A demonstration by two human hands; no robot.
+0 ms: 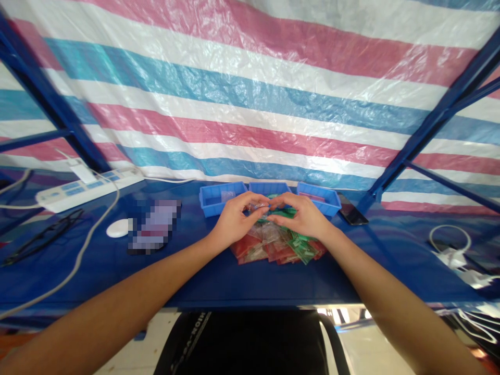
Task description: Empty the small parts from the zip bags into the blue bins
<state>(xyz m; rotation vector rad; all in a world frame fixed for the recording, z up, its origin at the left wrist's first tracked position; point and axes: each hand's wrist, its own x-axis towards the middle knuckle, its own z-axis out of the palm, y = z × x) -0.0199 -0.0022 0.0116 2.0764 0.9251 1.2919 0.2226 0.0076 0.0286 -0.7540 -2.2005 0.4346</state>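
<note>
My left hand [239,217] is over a heap of small plastic bags [269,247], its thumb and fingers closed on a clear plastic bag [255,207]. What the bag contains is too small to make out. Facing it, my right hand [300,214] has its fingers curved and its thumb apart from them. Its fingertips come close to those of my left hand; whether they touch the clear bag I cannot tell. Red, green and clear bags lie loosely mixed beneath both hands.
Three blue bins, a left bin [213,209], a middle bin [269,186] and a right bin [332,202], stand behind the heap. A phone [353,209] lies right. Leftward are a pixelated object [156,226], a white round object [119,228] and a power strip [58,197] with cables.
</note>
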